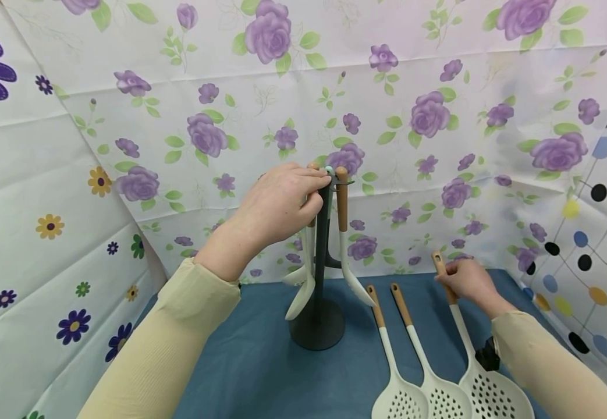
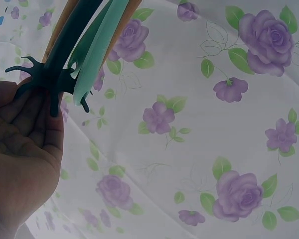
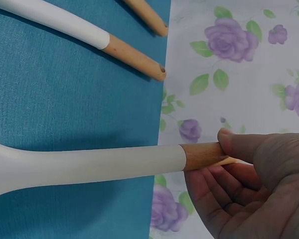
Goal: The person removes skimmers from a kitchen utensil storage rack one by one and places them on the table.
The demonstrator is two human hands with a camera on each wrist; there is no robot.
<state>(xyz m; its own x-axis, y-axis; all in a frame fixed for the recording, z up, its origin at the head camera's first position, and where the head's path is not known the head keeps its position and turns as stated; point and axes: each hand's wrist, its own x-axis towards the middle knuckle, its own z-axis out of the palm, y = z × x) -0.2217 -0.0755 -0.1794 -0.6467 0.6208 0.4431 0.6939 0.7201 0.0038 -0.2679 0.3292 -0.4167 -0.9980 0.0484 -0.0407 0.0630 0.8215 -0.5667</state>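
Observation:
My left hand (image 1: 282, 203) grips the top of a dark utensil stand (image 1: 320, 262); in the left wrist view its fingers lie against the hooked crown (image 2: 45, 79). White utensils with wooden handles hang from the hooks, one a spoon-like piece (image 1: 342, 203) on the right side. A mint-green handle (image 2: 100, 50) hangs there too. At the right, my right hand (image 1: 471, 282) pinches the wooden handle of a white skimmer (image 1: 461, 329) between thumb and fingers. The skimmer's wide perforated head lies toward the front, partly behind the right sleeve.
Two more white perforated turners, a left one (image 1: 387, 349) and a middle one (image 1: 418, 343), lie side by side on the blue table (image 1: 251, 355). Behind the table hangs a flowered cloth (image 1: 261, 116); patterned sheets close both sides.

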